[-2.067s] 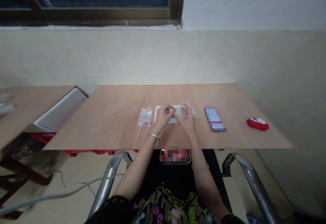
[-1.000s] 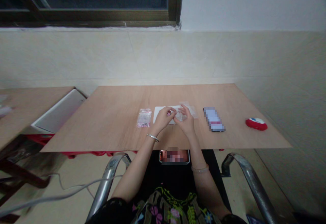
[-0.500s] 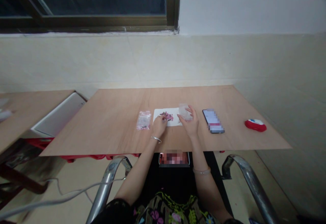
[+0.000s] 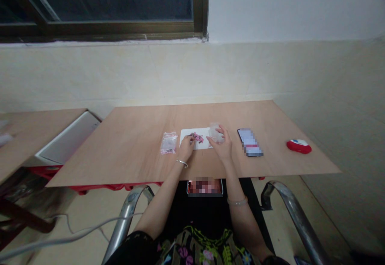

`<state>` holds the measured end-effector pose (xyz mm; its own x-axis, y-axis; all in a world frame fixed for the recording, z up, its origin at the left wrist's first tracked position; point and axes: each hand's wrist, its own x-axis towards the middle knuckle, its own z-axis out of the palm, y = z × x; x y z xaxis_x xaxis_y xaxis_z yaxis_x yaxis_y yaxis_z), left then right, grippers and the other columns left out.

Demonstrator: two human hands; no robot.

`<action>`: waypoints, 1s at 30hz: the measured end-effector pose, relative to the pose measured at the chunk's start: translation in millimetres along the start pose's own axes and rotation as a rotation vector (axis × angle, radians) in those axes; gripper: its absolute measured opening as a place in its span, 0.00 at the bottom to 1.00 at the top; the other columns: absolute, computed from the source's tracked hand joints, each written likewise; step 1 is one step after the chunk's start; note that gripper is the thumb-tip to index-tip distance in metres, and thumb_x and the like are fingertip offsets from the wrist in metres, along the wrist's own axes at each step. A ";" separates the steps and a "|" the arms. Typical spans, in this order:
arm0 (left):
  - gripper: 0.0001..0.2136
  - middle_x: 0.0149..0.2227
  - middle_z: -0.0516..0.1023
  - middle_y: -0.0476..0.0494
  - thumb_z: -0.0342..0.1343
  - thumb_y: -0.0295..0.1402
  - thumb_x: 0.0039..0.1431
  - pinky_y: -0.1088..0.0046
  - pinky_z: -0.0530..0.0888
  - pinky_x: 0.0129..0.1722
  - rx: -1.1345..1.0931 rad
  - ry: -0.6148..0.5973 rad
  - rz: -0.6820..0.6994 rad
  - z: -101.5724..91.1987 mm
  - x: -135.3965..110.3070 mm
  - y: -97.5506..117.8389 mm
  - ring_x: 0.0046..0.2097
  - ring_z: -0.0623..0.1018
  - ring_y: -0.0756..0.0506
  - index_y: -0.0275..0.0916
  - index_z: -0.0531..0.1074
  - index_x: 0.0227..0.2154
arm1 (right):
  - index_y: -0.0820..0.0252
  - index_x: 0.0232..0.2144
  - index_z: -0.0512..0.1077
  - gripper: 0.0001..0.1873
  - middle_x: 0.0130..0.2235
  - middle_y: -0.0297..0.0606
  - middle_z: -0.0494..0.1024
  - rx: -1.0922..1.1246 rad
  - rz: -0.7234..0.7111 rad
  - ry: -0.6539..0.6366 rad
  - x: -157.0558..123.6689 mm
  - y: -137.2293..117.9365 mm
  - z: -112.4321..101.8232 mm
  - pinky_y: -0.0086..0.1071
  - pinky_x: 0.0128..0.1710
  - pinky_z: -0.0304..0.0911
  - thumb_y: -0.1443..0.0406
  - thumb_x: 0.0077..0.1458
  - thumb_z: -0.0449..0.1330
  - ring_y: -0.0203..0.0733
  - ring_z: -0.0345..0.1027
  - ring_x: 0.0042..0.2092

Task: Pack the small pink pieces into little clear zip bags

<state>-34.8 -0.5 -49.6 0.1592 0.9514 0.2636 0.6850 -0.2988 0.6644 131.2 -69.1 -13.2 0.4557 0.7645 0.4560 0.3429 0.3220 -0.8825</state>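
Observation:
My left hand [image 4: 187, 146] reaches over a white sheet [image 4: 203, 147], its fingertips pinched at the left side of a heap of small pink and purple pieces [image 4: 199, 138]. Whatever is between those fingertips is too small to make out. On the sheet's right part, my right hand [image 4: 223, 143] curls its thumb and fingers around a translucent plastic container [image 4: 214, 130]; whether it is a bag or a small box is unclear. Left of the sheet lies a clear zip bag [image 4: 169, 143] with some pinkish contents.
A phone [image 4: 250, 142] lies right of my right hand, and a red and white object [image 4: 298, 146] is farther right on the wooden table [image 4: 135, 136]. Another phone [image 4: 205, 187] rests below the table's front edge. Metal armrests [image 4: 128, 213] flank me, with a cable [image 4: 75, 237] at left.
The whole view has shifted slightly. My left fingertips have moved a little along the left side of the heap; my right hand keeps its hold on the translucent container.

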 end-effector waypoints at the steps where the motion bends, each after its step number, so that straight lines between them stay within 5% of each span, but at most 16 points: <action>1: 0.06 0.38 0.78 0.38 0.55 0.31 0.57 0.68 0.71 0.42 -0.026 0.020 -0.003 -2.1 1.0 1.9 0.39 0.76 0.44 0.35 0.76 0.33 | 0.58 0.55 0.63 0.36 0.48 0.45 0.74 -0.005 -0.005 -0.009 -0.1 0.7 0.1 0.42 0.48 0.65 0.58 0.45 0.67 0.47 0.68 0.49; 5: 0.11 0.34 0.80 0.40 0.57 0.38 0.56 0.71 0.71 0.37 -0.252 0.098 -0.033 -14.9 9.6 19.6 0.35 0.76 0.46 0.35 0.77 0.32 | 0.57 0.56 0.63 0.36 0.46 0.43 0.74 -0.001 -0.006 -0.054 -0.5 4.2 2.1 0.42 0.47 0.66 0.58 0.44 0.68 0.48 0.69 0.48; 9: 0.15 0.27 0.78 0.45 0.58 0.45 0.54 0.75 0.69 0.30 -0.434 -0.042 -0.037 -34.6 17.3 53.1 0.29 0.75 0.49 0.36 0.78 0.33 | 0.56 0.57 0.62 0.38 0.46 0.43 0.75 0.012 -0.009 -0.090 -1.1 3.2 4.1 0.42 0.48 0.65 0.58 0.44 0.68 0.48 0.69 0.48; 17: 0.07 0.30 0.76 0.46 0.59 0.35 0.53 0.74 0.69 0.33 -0.276 -0.122 0.193 -51.5 8.5 94.8 0.32 0.73 0.49 0.37 0.76 0.28 | 0.56 0.57 0.62 0.37 0.45 0.42 0.75 0.054 0.011 -0.102 -1.7 -3.0 4.0 0.41 0.48 0.66 0.60 0.45 0.67 0.46 0.70 0.47; 24: 0.12 0.32 0.77 0.44 0.59 0.40 0.54 0.76 0.69 0.29 -0.426 -0.136 0.066 -43.2 13.2 76.8 0.31 0.75 0.49 0.37 0.76 0.34 | 0.58 0.54 0.64 0.36 0.44 0.43 0.76 0.033 0.024 -0.034 2.0 -6.4 -3.9 0.40 0.45 0.66 0.59 0.43 0.68 0.46 0.70 0.45; 30: 0.11 0.34 0.79 0.42 0.57 0.37 0.55 0.73 0.72 0.35 -0.415 -0.012 -0.039 -24.2 26.2 25.2 0.34 0.77 0.48 0.35 0.76 0.35 | 0.60 0.54 0.63 0.36 0.45 0.46 0.76 0.015 0.033 -0.010 3.7 -2.1 -7.4 0.40 0.45 0.66 0.59 0.43 0.68 0.46 0.70 0.47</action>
<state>-30.6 15.2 -9.0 0.1482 0.9628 0.2260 0.3466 -0.2646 0.8999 138.2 -71.0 -8.7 0.4585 0.7800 0.4259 0.3156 0.3051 -0.8985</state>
